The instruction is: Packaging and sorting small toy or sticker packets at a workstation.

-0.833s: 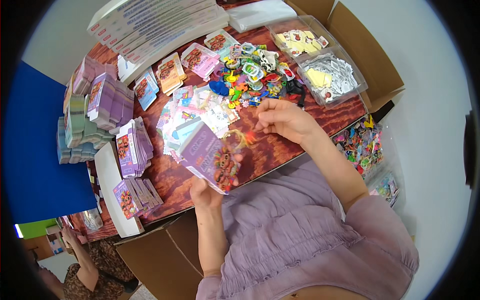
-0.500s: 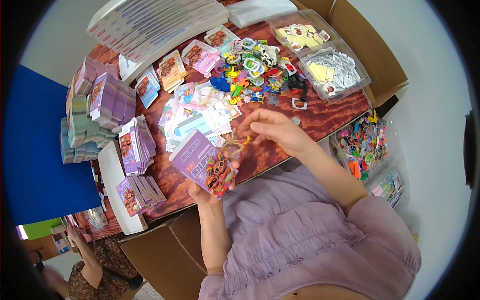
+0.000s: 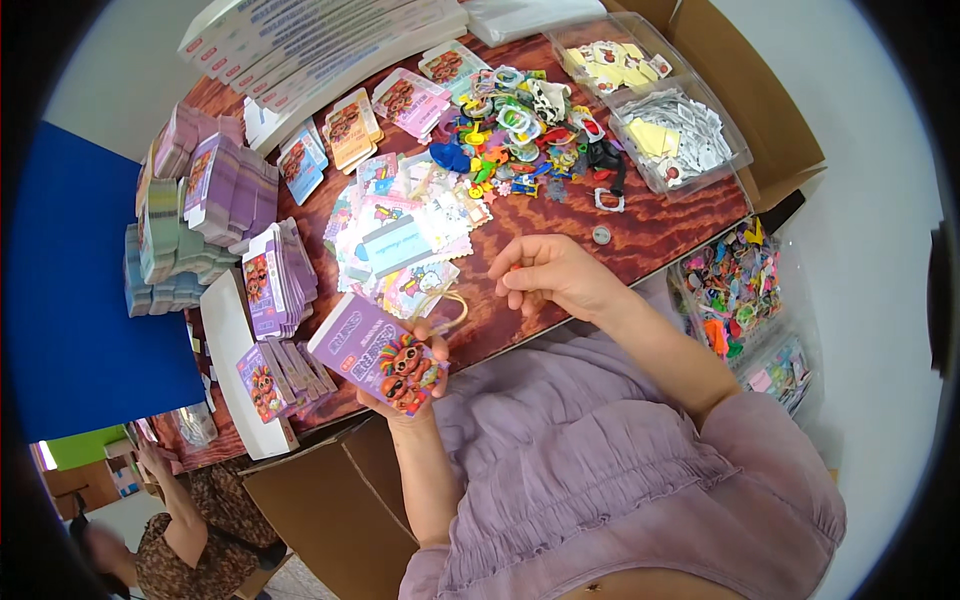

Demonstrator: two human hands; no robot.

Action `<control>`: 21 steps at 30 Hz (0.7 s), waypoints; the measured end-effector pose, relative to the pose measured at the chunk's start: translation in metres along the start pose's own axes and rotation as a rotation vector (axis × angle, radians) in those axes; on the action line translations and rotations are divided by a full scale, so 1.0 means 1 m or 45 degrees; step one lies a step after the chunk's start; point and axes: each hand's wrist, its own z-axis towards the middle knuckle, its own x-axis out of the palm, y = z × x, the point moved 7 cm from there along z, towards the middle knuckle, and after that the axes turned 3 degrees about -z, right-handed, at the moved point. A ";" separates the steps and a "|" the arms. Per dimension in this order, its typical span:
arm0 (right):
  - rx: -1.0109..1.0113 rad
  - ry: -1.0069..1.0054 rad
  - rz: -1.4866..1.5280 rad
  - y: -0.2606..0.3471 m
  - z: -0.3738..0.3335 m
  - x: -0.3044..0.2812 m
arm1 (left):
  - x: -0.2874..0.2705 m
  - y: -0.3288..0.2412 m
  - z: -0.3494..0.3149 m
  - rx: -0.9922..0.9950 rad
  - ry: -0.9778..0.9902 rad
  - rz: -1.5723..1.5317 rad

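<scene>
My left hand (image 3: 408, 405) is closed round a purple cardboard packet (image 3: 348, 345) with cartoon characters on its front, tilted above the near table edge. A thin tan loop (image 3: 455, 312) sticks out beside the packet's upper right, by my left fingers. To the right, my right hand (image 3: 545, 278) hovers over the table with thumb and fingers pinched together. A tiny reddish bit shows at its fingertips, too small to name. Just beyond the packet lies a spread of pastel cards (image 3: 400, 245) with scalloped edges.
Colourful small plastic toys (image 3: 520, 130) are heaped farther back. Clear trays (image 3: 680, 135) of small cards stand at the back right. Stacked packets (image 3: 235, 190) and a white carton (image 3: 225, 340) of purple packets line the left. Another person (image 3: 180, 530) is at the lower left.
My left hand has moved the packet left and nearer to me. My right hand has drawn away from the loop, and its fingers have come from spread to pinched.
</scene>
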 end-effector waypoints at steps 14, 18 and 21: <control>0.023 -0.017 0.364 0.013 0.000 -0.019 | -0.008 0.040 0.015 -0.271 -0.101 -0.065; -0.032 0.082 0.500 0.012 0.002 -0.012 | -0.008 0.043 0.024 -0.281 -0.125 -0.069; -0.091 0.168 0.045 0.014 -0.004 0.003 | -0.006 0.051 0.027 -0.316 -0.146 -0.079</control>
